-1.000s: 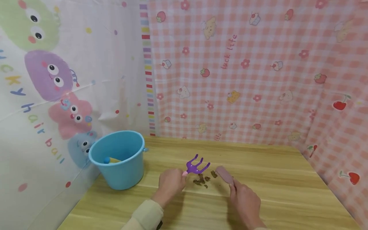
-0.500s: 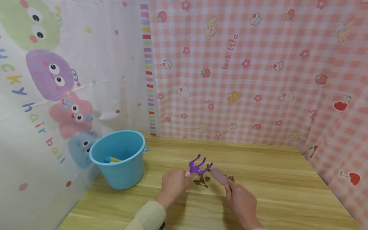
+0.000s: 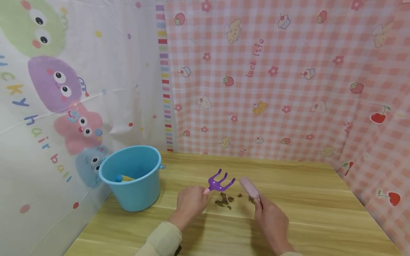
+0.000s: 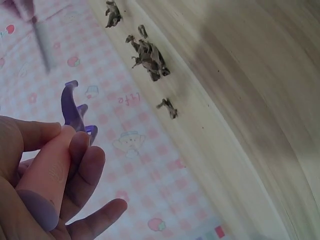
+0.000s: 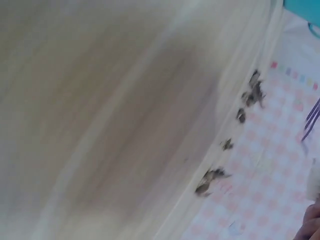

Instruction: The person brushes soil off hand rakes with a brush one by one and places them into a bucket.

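Note:
My left hand [image 3: 191, 202] grips the pink handle of a small toy garden fork [image 3: 216, 185] with purple tines pointing up and away. The left wrist view shows my thumb and fingers round that handle [image 4: 56, 162], its tines clear of the table. My right hand [image 3: 272, 220] holds a flat mauve brush [image 3: 250, 188], its textured face showing, tilted toward the back left. Between and below the tools lie brown dry leaf bits [image 3: 224, 200] in a small heap, with a smaller bit [image 3: 240, 195] to its right. More crumpled bits [image 5: 209, 181] lie by the brush.
A light blue bucket [image 3: 145, 188] stands at the table's left, with a yellow-and-blue object [image 3: 125, 178] inside. Pink checked cloth [image 3: 272, 89] hangs behind the wood-grain table [image 3: 307, 199], and white printed cloth [image 3: 128, 96] hangs on the left.
The brush went left toward the tines, then back right, and its face has turned up. Some leaf bits have shifted. The fork moved slightly right, then back left and a little up.

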The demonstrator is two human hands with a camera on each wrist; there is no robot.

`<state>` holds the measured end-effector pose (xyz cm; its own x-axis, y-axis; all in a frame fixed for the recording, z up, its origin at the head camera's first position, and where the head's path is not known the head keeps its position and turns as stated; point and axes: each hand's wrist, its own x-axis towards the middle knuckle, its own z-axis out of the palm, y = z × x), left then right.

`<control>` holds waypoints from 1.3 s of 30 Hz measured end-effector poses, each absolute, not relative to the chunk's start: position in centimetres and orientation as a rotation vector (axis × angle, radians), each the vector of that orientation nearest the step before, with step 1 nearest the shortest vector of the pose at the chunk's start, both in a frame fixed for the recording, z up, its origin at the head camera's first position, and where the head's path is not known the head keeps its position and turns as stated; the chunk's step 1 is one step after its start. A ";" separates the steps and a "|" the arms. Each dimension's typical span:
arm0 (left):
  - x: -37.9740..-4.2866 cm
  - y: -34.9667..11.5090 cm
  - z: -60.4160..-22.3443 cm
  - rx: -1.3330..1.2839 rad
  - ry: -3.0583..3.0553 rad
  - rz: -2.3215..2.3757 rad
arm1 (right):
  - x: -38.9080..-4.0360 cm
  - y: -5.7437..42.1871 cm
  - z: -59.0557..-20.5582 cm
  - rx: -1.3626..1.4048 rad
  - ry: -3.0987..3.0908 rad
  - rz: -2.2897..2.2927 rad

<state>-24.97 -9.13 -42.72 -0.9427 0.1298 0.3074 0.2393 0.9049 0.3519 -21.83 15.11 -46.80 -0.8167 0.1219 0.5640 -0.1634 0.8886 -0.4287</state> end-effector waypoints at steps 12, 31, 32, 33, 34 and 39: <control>-24.6 -8.7 -43.1 -0.388 -2.778 -0.506 | -21.7 14.6 -48.0 0.241 -2.361 0.416; -25.6 -13.9 -35.3 -0.199 -2.757 -0.493 | -21.0 20.3 -46.2 -0.249 -2.517 0.682; -25.6 -14.6 -34.7 -0.182 -2.748 -0.485 | -21.0 20.6 -46.2 -0.256 -2.531 0.687; -25.7 -15.3 -34.1 -0.172 -2.736 -0.468 | -21.0 20.8 -46.2 -0.258 -2.540 0.691; -25.8 -16.1 -33.5 -0.166 -2.717 -0.440 | -21.0 21.0 -46.2 -0.265 -2.546 0.693; -26.2 -20.2 -31.1 -0.137 -2.648 -0.369 | -21.1 21.6 -46.2 -0.275 -2.574 0.701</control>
<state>-26.18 -20.16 -31.08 -0.8891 0.0342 0.4565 0.1576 0.9591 0.2352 -21.09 21.59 -46.17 -0.8762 0.3028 0.3748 0.0711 0.8506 -0.5210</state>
